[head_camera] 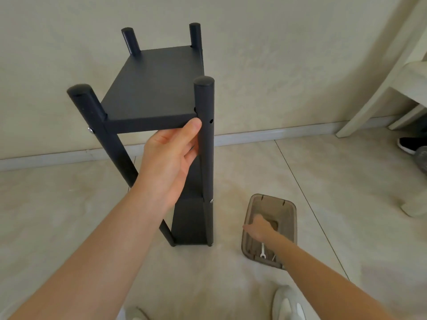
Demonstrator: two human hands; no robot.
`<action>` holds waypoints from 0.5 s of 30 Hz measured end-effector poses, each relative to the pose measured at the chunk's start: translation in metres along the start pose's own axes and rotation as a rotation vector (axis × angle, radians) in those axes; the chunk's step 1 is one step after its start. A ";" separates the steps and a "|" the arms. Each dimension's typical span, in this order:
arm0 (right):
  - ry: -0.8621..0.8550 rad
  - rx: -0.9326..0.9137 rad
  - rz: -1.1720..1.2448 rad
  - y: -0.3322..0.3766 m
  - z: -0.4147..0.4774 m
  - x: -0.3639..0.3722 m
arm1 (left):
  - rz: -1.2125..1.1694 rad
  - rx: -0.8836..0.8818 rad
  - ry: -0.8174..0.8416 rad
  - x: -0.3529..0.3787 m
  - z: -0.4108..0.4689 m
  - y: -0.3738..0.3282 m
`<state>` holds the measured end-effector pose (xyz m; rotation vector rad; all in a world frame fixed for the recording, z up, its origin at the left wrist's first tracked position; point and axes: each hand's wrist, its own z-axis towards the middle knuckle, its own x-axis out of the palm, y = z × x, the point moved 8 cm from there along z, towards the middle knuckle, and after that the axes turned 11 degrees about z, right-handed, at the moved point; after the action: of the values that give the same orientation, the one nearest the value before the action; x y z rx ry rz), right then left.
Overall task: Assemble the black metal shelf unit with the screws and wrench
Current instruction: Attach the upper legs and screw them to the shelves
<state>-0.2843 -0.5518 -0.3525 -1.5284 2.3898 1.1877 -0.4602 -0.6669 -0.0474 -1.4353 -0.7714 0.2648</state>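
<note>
While the shelf unit (152, 88) stands upright on the floor (69, 204), the left hand (172, 155) steadies it from the 6 o'clock side. Left arm extended up and forward, palm turned toward the near right post (204, 139). Its fingers (191, 155) curl round that post just under the top shelf (150, 121), thumb pressed on the shelf's front edge. Firm hold.

Right arm reaches down and forward, fully stretched, to the brown translucent bin (290, 212) on the floor at about 4 o'clock from the unit's base, near but not touching it. Right hand (257, 228) is inside the bin, palm down, blurred; cannot tell if its fingers are holding anything. Wrench (262, 250) lies in the bin's 6 o'clock end, just beside the right wrist.

Hardware seen: one screw (90, 130) on the near left post at top-shelf level, 9 o'clock side. An open hole (211, 121) shows on the near right post at the same level.

Wearer's light shoe (287, 303) at 6 o'clock of the bin.
</note>
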 end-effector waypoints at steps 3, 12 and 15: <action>-0.045 0.077 0.023 -0.038 0.014 0.032 | -0.006 0.008 0.006 0.002 0.000 0.001; 0.041 -0.034 -0.235 -0.047 0.042 0.060 | 0.048 0.035 0.029 0.005 0.002 0.001; 0.137 -0.083 -0.276 -0.041 0.041 0.076 | 0.049 0.038 0.035 0.009 0.001 0.002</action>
<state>-0.3036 -0.5915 -0.4375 -1.9478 2.1356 1.1681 -0.4538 -0.6600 -0.0467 -1.4206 -0.7002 0.2898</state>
